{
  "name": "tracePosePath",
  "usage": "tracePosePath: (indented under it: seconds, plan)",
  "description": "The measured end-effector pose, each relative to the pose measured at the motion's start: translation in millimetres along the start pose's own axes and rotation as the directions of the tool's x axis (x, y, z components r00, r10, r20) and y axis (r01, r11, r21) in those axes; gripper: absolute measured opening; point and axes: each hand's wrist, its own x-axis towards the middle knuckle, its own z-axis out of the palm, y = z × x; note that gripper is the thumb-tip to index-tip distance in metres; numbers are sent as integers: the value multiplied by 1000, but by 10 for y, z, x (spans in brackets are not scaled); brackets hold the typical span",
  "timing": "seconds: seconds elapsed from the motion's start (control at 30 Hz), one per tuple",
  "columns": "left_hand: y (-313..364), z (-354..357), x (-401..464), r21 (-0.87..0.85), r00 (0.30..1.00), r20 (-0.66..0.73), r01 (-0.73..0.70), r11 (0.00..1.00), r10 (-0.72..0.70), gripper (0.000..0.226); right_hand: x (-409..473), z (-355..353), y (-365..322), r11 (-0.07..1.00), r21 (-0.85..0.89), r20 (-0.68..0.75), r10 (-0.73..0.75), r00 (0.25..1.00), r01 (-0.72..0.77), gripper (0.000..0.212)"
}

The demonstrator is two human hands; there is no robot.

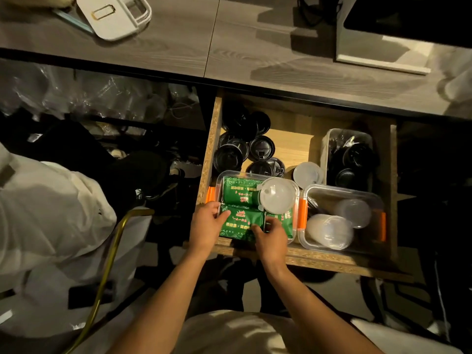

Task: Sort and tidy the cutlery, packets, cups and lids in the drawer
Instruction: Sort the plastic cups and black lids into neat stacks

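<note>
The wooden drawer [293,146] stands pulled out under the counter. At its front left, a clear container [296,190] with orange clips holds green packets [240,194] and a clear domed lid [277,195]. My left hand [205,226] grips the left end of the nearest green packet [240,222]. My right hand [270,237] pinches the same packet's right end. Black cup lids [238,146] lie loose at the drawer's back left. A second clear container [319,191] at the front right holds clear cups [329,231].
A clear bin [329,139] with black lids and wrapped items sits at the drawer's back right, with a white lid [306,175] beside it. Above runs the grey counter [229,47] with a white appliance [115,14]. White bags [51,213] lie at the left.
</note>
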Motion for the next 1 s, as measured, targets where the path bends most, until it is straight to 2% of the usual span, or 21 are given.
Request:
tracePosePath:
  seconds: [0.2,0.37,0.5,0.6,0.7,0.83,0.9,1.0]
  plan:
    - [18,53,47,36,997,-10,-79,996,79,48,59,54,-7,995,-98,-26,-11,1000,8,30]
    - [-9,33,29,28,995,-48,-91,995,92,40,85,54,-31,998,-59,-43,3,999,-6,37]
    - [3,71,-28,50,998,-20,-65,997,66,33,38,69,-5,999,-21,-92,-34,995,32,37]
    - [72,103,-69,108,999,-17,-45,993,47,33,6,77,-48,999,53,16,2,1000,-3,37]
    - [123,97,-94,121,995,-40,-89,989,95,31,31,106,-90,997,73,78,-31,996,26,39]
    - [149,120,-104,108,991,62,-125,986,118,35,58,71,-122,994,112,125,0,992,-14,36]
    - [155,142,-99,126,994,87,-78,989,68,35,70,37,-133,988,147,166,25,986,-50,34]
    - [173,178,-54,118,998,47,27,993,-33,37,96,-23,-147,974,206,213,52,976,-97,28]
